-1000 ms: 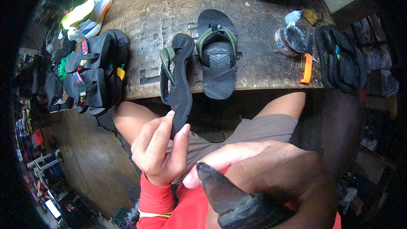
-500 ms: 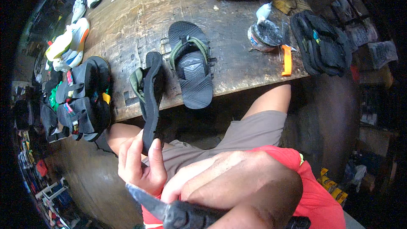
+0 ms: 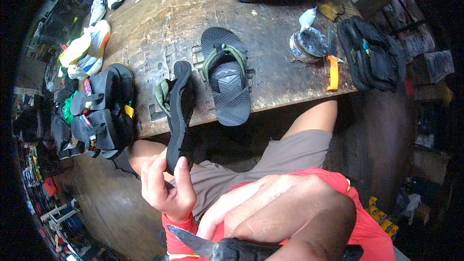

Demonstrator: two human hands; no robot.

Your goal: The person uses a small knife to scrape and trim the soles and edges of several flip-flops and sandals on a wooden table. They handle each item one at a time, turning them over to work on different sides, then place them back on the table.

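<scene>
Our left hand (image 3: pixel 164 188) grips the black rubber sandal with olive straps (image 3: pixel 179 111) on edge, off the worn wooden desk (image 3: pixel 159 29); our right hand (image 3: pixel 285 212) closes around a dark pointed knife (image 3: pixel 217 247).

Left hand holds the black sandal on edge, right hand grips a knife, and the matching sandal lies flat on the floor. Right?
Not quite. The head view shows the matching sandal lying flat on the wooden table, not the floor. The left hand does hold the black sandal on edge, and the right hand grips a knife.
</scene>
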